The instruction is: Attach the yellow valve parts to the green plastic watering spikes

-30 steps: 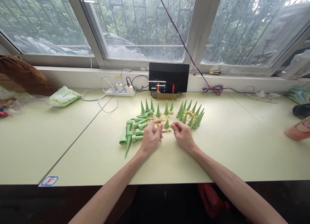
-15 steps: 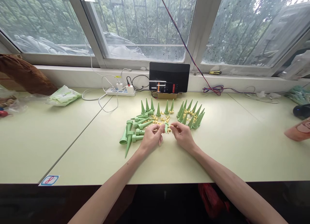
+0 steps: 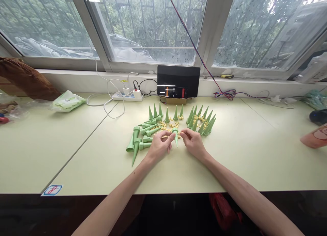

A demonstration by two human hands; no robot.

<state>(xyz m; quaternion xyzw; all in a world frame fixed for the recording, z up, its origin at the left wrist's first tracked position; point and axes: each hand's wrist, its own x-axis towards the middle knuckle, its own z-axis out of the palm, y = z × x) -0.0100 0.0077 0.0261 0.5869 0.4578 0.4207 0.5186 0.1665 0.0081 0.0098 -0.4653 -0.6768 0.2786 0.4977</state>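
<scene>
My left hand [image 3: 160, 143] is closed on a green plastic plant-watering spike [image 3: 175, 137], between thumb and fingertips. The spike's wide collar is up and its point slants down towards me. Just right of it, my right hand [image 3: 192, 141] is pinched on what looks like a small yellow valve, mostly hidden by the fingertips. Several green spikes [image 3: 137, 145] lie in a loose pile by my left hand. Small yellow valves [image 3: 163, 124] are scattered behind my hands. More spikes [image 3: 167, 116] stand point up at the back, and a cluster of standing spikes [image 3: 211, 125] rings yellow valves at right.
Behind the spikes, a black tablet [image 3: 178, 77] stands with a phone [image 3: 176, 92] showing a timer in front. A power strip [image 3: 131, 97] with cables lies to its left. A green-white packet [image 3: 67, 101] is far left; an orange-pink object [image 3: 315, 137] is at the right edge.
The spike in my left hand has turned, so its long point now shows, aimed down towards me. My right hand has hardly moved.
</scene>
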